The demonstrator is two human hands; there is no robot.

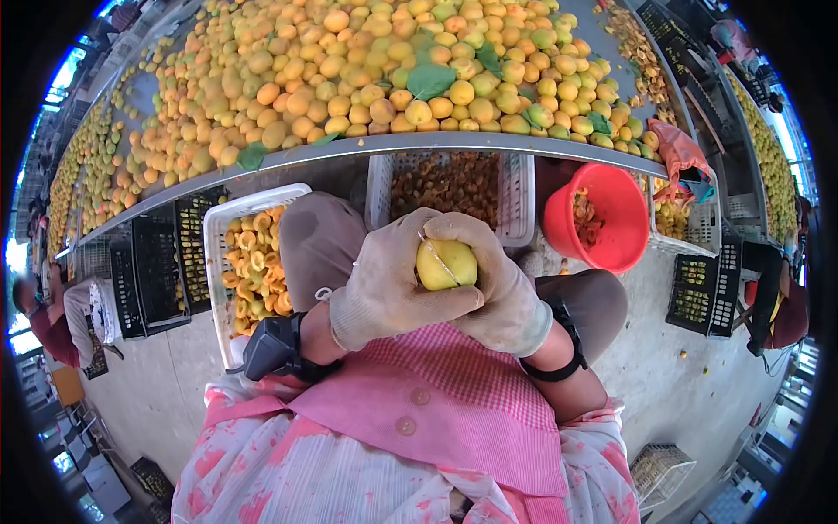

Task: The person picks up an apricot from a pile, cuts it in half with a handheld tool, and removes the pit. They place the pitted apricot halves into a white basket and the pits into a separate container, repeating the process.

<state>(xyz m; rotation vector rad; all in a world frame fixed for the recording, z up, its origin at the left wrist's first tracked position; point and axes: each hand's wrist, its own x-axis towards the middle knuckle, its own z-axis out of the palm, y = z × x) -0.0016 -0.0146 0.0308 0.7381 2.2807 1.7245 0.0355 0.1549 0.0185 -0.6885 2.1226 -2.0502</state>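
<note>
Between my two hands, above my lap, is a yellow-green apricot (443,266) with a split line running across its skin. My left hand (382,272), in a pale work glove, is closed round its left side, thumb below the fruit. From the other side my right hand (499,284), gloved too, wraps its fingers over the top and right of the same apricot. Whether a small tool sits inside either glove is hidden. Just beyond my hands stands a white crate (378,188) holding brownish apricot scraps.
A metal-edged table (384,146) heaped with apricots (340,70) and a few leaves spans the front. Left of my knee is a white crate (216,262) of halved apricots. A red bucket (624,223) stands at right. Black crates (153,262) and other people (61,327) are at the sides.
</note>
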